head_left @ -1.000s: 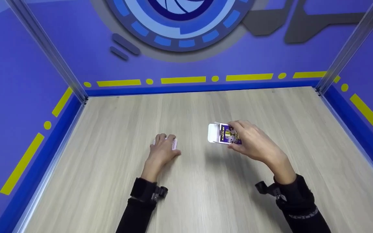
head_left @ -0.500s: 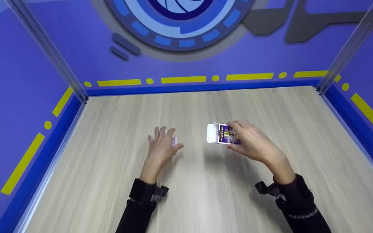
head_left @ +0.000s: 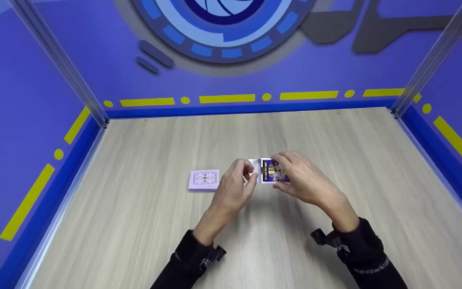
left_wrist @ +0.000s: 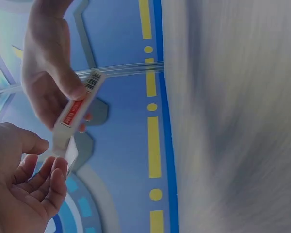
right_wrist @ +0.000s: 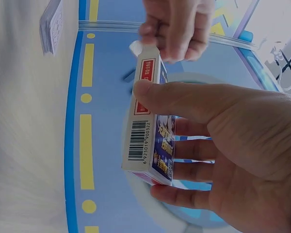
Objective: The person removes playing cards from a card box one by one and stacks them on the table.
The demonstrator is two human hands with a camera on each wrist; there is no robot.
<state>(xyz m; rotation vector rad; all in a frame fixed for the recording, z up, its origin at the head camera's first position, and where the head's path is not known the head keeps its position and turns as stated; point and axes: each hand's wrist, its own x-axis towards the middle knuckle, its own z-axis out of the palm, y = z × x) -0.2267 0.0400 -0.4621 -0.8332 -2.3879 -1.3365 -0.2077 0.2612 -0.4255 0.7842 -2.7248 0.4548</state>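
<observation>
My right hand [head_left: 309, 176] holds a small card box [head_left: 272, 171] above the table, thumb on one narrow side and fingers on the opposite side. The box has a purple printed face; in the right wrist view a barcode and red label mark its white side. Its white end flap [left_wrist: 72, 154] stands out toward the left. My left hand [head_left: 233, 186] is at this open end, fingers bent close to the flap, with a gap between thumb and fingers in the left wrist view. A deck of playing cards [head_left: 203, 179], lilac patterned back up, lies on the table to the left.
The light wood table [head_left: 155, 144] is bordered by blue printed panels [head_left: 223, 88] at the back and both sides. Metal posts [head_left: 60, 60] stand at the corners. Each wrist wears a black strap with a small camera.
My left hand has left the deck of cards and moved right to the box's flap, uncovering the deck. My right hand has shifted slightly left and nearer with the card box.
</observation>
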